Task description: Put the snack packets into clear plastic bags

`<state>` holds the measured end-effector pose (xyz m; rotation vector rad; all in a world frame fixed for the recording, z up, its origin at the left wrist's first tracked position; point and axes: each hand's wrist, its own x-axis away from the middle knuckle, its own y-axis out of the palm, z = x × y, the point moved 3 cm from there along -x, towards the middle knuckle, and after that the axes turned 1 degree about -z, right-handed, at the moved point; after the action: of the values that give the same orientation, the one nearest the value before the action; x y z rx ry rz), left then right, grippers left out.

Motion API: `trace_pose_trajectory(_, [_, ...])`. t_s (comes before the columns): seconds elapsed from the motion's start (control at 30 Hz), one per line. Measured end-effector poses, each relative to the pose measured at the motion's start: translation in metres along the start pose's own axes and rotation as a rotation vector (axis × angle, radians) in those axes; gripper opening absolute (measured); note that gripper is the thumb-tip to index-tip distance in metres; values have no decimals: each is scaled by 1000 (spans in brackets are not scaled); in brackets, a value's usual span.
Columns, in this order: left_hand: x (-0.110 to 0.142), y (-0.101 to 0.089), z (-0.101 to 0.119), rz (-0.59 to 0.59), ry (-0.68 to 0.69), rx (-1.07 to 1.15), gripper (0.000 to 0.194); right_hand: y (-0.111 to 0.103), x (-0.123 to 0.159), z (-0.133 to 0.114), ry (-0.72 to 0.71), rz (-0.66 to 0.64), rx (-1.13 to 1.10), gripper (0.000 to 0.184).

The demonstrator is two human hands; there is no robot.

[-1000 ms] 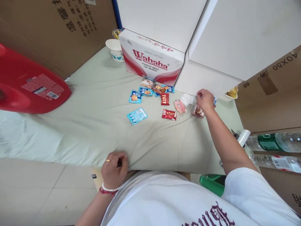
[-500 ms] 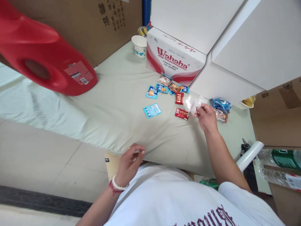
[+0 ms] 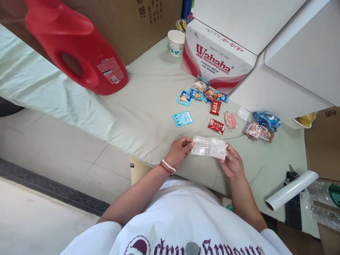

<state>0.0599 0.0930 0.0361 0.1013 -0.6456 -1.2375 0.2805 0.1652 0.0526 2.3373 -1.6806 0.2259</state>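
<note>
Between my two hands a clear plastic bag is stretched flat above the front of the table. My left hand pinches its left end, and my right hand grips its right end. Just beyond the bag lie a red wrapped snack, a pink wrapped snack and a small white piece of plastic. Farther back is a second red packet beside a cluster of blue packets and brown-wrapped snacks. A single light blue packet lies to the left.
A white Wahaba-style carton lettered Wahaha stands behind the snacks, with a paper cup at its left. The big red jug is on the left. Blue and brown packets and a plastic-film roll are on the right.
My right hand has drawn the plastic bag toward me, uncovering the pink snack and the white piece. My left hand has risen from the table edge and taken the bag's left end.
</note>
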Motion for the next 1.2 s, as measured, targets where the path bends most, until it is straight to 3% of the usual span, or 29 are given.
trace_pose_trajectory(0.07, [4,-2,0,-5,-8,18,46,-3,-3,3,-11,52,52,34])
trace_pose_trajectory(0.17, [9,-2,2,-5,46,-31,44,-2,-3,1,-153,225,184,31])
trace_pose_trajectory(0.23, [11,-2,3,-28,85,-100,43,6,-3,-2,-210,186,262,33])
trace_pose_trajectory(0.37, [13,-11,2,-36,112,-177,40,15,-5,0,-147,-31,451,30])
trace_pose_trajectory(0.5, [14,-35,4,116,156,-202,38,-5,-9,4,-124,151,428,26])
trace_pose_trajectory(0.57, [16,-41,5,135,168,-253,37,-7,-12,3,-169,183,462,25])
trace_pose_trajectory(0.7, [20,-36,6,75,144,-335,37,21,-25,-1,-250,-49,574,41])
trace_pose_trajectory(0.8, [21,-40,10,125,176,-355,37,34,-35,-6,-289,-135,610,21])
trace_pose_trajectory(1.0, [20,-83,33,285,282,-433,33,-7,-30,-16,-198,8,420,18])
trace_pose_trajectory(1.1, [14,-99,48,379,354,-457,30,-20,-15,-18,-286,49,481,14])
trace_pose_trajectory(1.2, [3,-101,62,438,405,-488,26,-17,1,-16,-404,107,585,9])
